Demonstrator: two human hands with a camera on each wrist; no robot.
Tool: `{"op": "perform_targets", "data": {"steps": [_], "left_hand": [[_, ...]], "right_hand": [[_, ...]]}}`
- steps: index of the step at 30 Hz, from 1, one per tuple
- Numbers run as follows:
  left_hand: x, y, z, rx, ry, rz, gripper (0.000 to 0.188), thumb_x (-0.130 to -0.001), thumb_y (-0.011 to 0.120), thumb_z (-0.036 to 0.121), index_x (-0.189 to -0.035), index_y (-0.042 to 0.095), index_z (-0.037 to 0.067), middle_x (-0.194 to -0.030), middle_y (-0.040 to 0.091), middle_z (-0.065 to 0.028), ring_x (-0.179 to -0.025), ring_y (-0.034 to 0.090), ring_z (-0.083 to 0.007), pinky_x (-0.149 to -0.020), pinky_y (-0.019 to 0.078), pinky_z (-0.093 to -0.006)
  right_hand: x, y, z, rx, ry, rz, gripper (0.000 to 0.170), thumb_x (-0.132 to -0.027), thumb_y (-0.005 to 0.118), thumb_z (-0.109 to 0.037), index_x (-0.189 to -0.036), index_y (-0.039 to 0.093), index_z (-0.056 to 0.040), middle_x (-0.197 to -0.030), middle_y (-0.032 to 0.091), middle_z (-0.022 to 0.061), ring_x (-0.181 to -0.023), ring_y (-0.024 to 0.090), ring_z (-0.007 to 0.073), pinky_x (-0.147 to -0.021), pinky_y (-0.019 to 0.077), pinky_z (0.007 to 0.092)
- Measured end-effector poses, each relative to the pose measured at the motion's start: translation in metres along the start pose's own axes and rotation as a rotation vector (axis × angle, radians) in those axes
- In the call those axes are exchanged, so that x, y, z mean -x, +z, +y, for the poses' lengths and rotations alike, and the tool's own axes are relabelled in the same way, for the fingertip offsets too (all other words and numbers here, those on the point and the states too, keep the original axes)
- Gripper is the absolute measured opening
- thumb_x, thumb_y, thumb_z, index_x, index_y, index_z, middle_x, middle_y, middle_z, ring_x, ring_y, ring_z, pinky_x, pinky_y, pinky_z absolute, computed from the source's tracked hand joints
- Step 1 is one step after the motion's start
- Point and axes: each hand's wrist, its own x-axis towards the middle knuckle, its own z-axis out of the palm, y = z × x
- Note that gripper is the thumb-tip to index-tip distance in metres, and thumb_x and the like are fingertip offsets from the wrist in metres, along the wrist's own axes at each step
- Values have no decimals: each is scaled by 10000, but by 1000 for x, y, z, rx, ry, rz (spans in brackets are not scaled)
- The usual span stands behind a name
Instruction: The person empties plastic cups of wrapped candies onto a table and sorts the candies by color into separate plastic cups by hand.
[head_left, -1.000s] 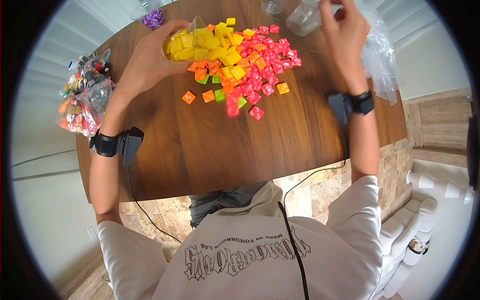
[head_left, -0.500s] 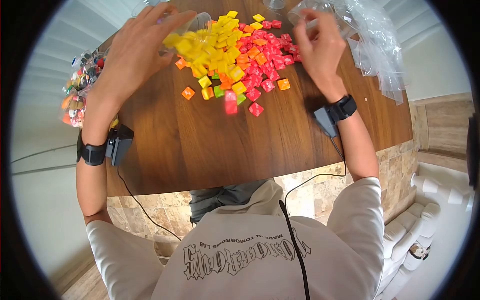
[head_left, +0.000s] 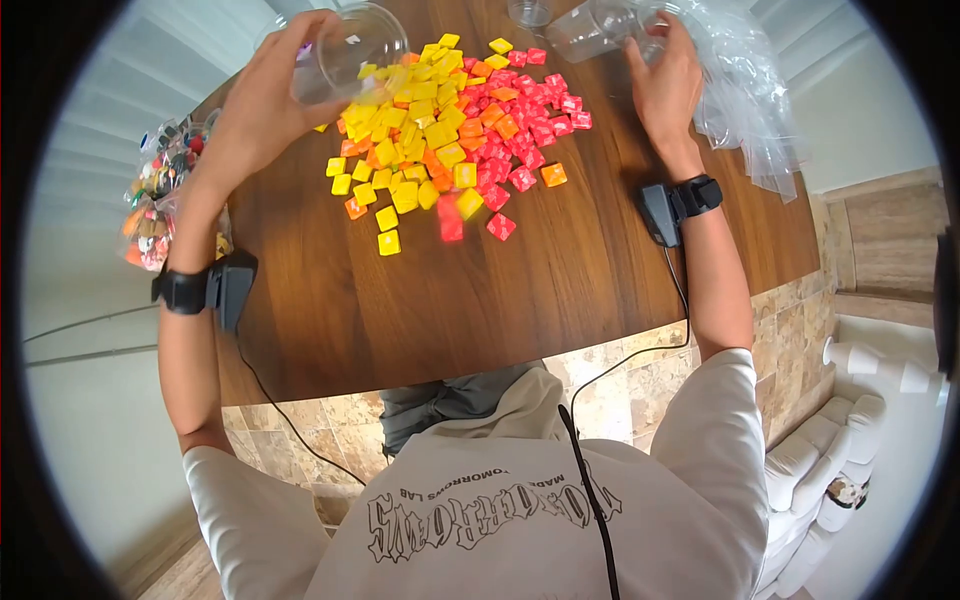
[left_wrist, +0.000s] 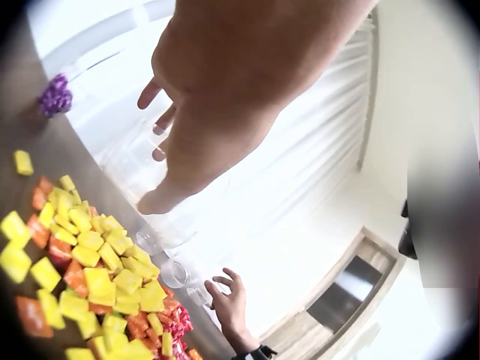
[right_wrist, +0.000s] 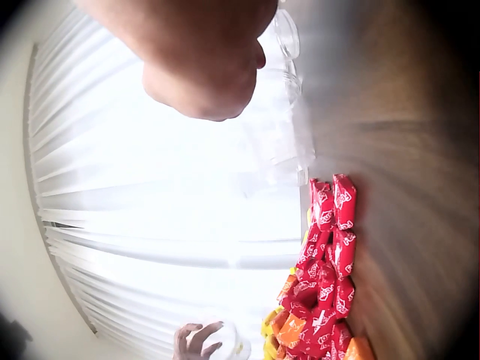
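My left hand (head_left: 265,105) grips a clear plastic cup (head_left: 365,45), tipped over the back left of a candy pile; no candies show inside it. Yellow wrapped candies (head_left: 405,195) cover the left of the heap, with orange ones (head_left: 554,175) among them. Red wrapped candies (head_left: 522,178) lie on the right side, also close up in the right wrist view. My right hand (head_left: 668,100) is at the back right, thumb and fingers spread apart beside a clear container (head_left: 590,35) lying on its side.
Clear plastic bags (head_left: 745,100) lie at the table's right edge. Another small clear cup (head_left: 530,12) stands at the back. Bags of small colourful pieces (head_left: 165,185) sit at the left edge. A purple bundle (left_wrist: 56,96) is at the back left. Cables run from both wrist cameras.
Yellow candies have poured out of the cup in my left hand and spread over the left of the pile and towards the front. My right hand dropped forward, then moved slightly back right.
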Motion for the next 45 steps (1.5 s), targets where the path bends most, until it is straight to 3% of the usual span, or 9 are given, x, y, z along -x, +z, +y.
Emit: {"op": "perform_targets", "data": {"steps": [4,15,17,26,29,32,35,40,45], "left_hand": [[-46,54,-45,571,-269,24,721,-845,859,196,-1449,486,71,-1320,633,-72,-1205,594,-176,-1043,468,-351],[-161,170,-95,719,-360,53,947,-776,899,421,-1513,439,44,-1350,626,-138,-1249,589,-226,-1083,455,-331],[-163,176,-96,748,-349,49,962,-773,897,424,-1515,432,27,-1342,632,-134,-1255,592,-229,-1073,468,-329],[-59,61,-99,-203,-176,682,816,-802,852,454,-1391,553,-24,-1300,644,-181,-1233,599,-289,-1033,487,-452],[-33,58,-147,-408,-430,842,902,-766,866,479,-1410,526,-53,-1355,602,-257,-1280,566,-367,-1091,435,-450],[-20,92,-188,257,-679,631,1230,-693,919,540,-1496,325,-179,-1468,492,-350,-1406,485,-343,-1172,372,-403],[-17,125,-194,654,-653,594,1229,-678,947,481,-1522,309,-143,-1447,522,-328,-1353,537,-324,-1129,415,-373],[-22,119,-199,743,-662,448,919,-761,922,349,-1478,490,-29,-1318,661,-178,-1215,624,-203,-1043,477,-311],[-16,76,-168,799,-390,159,624,-879,820,156,-1440,564,64,-1262,677,-72,-1171,626,-145,-1015,483,-265]], "right_hand": [[0,-1,-6,15,-22,5,379,-913,732,-196,-1266,646,-89,-1185,687,138,-978,707,374,-815,569,468],[1,0,-21,-200,-81,13,369,-944,677,-110,-1301,593,-70,-1278,664,180,-1038,695,378,-826,581,453],[2,-7,-31,-261,138,-138,392,-947,680,-122,-1320,576,-60,-1255,668,207,-1096,674,397,-860,578,453],[6,6,-19,-154,-33,-99,388,-947,692,-138,-1314,586,-66,-1230,686,180,-1065,676,406,-867,563,471],[6,7,-18,-152,-46,-66,348,-939,705,-136,-1271,619,-77,-1212,696,160,-981,693,380,-810,563,451],[6,2,-28,-194,-29,-63,305,-918,722,-88,-1216,658,-89,-1086,705,93,-716,658,244,-660,538,373],[6,-1,-35,-180,-94,-42,276,-900,726,-35,-1167,691,-95,-982,677,48,-605,606,154,-576,508,317],[7,2,-35,-187,-217,-44,203,-907,722,-30,-1101,718,-88,-1019,683,48,-628,633,162,-566,516,307],[9,10,-33,-243,-205,-73,193,-908,731,-44,-1097,722,-81,-1068,688,59,-680,674,161,-595,542,292]]}}
